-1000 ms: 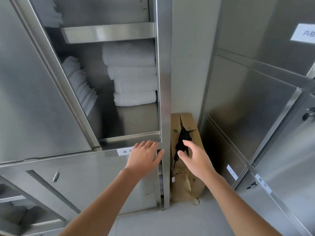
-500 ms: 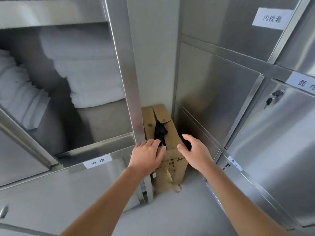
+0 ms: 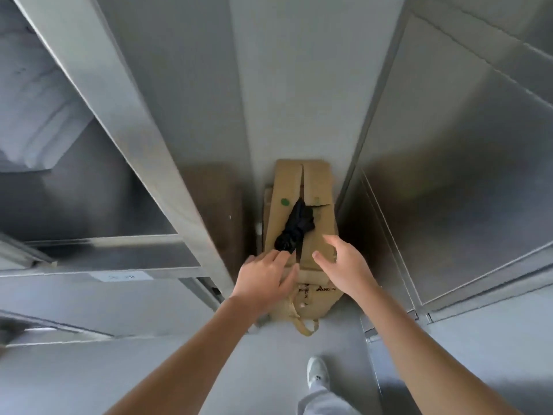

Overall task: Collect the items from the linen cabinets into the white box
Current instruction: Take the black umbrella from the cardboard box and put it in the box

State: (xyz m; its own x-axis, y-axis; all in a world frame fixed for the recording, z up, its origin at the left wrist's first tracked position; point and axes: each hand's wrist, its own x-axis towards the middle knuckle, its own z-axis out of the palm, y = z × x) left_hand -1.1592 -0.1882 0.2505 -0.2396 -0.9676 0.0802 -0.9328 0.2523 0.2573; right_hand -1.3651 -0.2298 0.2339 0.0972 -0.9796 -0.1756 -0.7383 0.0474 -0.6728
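Grey floor [image 3: 179, 369] fills a tight corner between steel linen cabinets [image 3: 449, 175]. Both hands are spread and hold nothing. The left hand [image 3: 266, 280] puts straight fingers [image 3: 278, 256] to a black cloth bundle [image 3: 294, 232], and the right hand [image 3: 344, 271] hovers over the cardboard box [image 3: 318, 181], which is wedged into the gap, probably stowed there. Folded white towels [image 3: 36, 121] sit shelved far left; no white box shows.

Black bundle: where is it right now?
Head view, centre: the black bundle lies on top of the cardboard box standing in the gap between the steel cabinets, just beyond the left hand, with the right hand to its right.
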